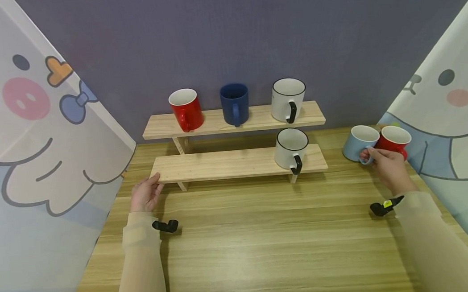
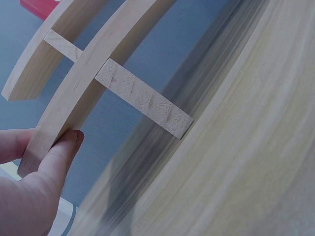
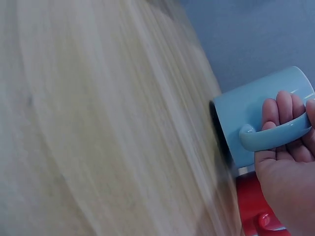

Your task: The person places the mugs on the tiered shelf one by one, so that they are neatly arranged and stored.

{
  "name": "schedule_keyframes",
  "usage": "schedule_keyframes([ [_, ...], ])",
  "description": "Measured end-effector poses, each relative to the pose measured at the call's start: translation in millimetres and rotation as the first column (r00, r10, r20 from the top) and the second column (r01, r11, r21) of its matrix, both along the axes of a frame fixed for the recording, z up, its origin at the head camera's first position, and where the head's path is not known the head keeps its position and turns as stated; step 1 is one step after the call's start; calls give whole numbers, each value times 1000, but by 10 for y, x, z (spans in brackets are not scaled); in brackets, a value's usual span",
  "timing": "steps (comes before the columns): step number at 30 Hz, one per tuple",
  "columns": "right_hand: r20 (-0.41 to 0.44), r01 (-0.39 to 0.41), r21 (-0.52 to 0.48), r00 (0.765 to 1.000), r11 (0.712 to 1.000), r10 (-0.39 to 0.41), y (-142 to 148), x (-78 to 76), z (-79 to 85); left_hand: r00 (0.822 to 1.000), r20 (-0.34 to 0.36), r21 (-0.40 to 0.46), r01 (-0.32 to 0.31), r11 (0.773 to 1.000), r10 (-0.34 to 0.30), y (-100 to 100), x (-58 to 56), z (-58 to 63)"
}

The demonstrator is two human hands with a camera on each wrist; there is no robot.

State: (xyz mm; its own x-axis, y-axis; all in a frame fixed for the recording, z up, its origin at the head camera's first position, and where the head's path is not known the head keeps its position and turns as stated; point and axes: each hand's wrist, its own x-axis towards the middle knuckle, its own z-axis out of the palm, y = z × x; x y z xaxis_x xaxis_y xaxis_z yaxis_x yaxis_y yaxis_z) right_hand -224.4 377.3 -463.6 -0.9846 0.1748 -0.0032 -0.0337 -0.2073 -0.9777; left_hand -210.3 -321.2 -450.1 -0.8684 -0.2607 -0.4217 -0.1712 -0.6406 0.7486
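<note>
My left hand (image 1: 145, 194) grips the left end of the lower board of a two-tier wooden shelf (image 1: 215, 166). In the left wrist view the thumb and fingers pinch the board's end from both faces. At the right, my right hand (image 1: 392, 167) holds a light blue mug (image 1: 354, 145) by its handle (image 3: 278, 136). The fingers pass through the handle loop. Close beside that mug is a red mug (image 1: 387, 142), partly hidden by the hand. A dark gap or shadow shows at the blue mug's base; whether it touches the table I cannot tell.
On the upper board stand a red mug (image 1: 189, 115), a dark blue mug (image 1: 230, 112) and a white mug (image 1: 281, 103) with a black handle. Another white mug (image 1: 286, 151) occupies the lower board's right end. Patterned side panels (image 1: 453, 119) flank the wooden table (image 1: 264, 242).
</note>
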Motion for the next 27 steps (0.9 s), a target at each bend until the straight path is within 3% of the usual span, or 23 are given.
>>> schedule_keyframes([
  [4,-32,-21,-80,999,997,18,-37,53,43,1000,-3,4,0,1000,0,2,-7,-5],
  [12,-123,-79,-108,990,991,66,-140,147,203,1000,2,-5,3,1000,-3,5,0,6],
  [16,-192,-150,-169,974,974,116,-221,200,310,1000,5,-16,3,1000,-3,-2,9,-8],
  [27,-327,-292,-122,914,949,239,-420,391,592,1000,2,-20,3,1000,-3,-3,-1,-28],
])
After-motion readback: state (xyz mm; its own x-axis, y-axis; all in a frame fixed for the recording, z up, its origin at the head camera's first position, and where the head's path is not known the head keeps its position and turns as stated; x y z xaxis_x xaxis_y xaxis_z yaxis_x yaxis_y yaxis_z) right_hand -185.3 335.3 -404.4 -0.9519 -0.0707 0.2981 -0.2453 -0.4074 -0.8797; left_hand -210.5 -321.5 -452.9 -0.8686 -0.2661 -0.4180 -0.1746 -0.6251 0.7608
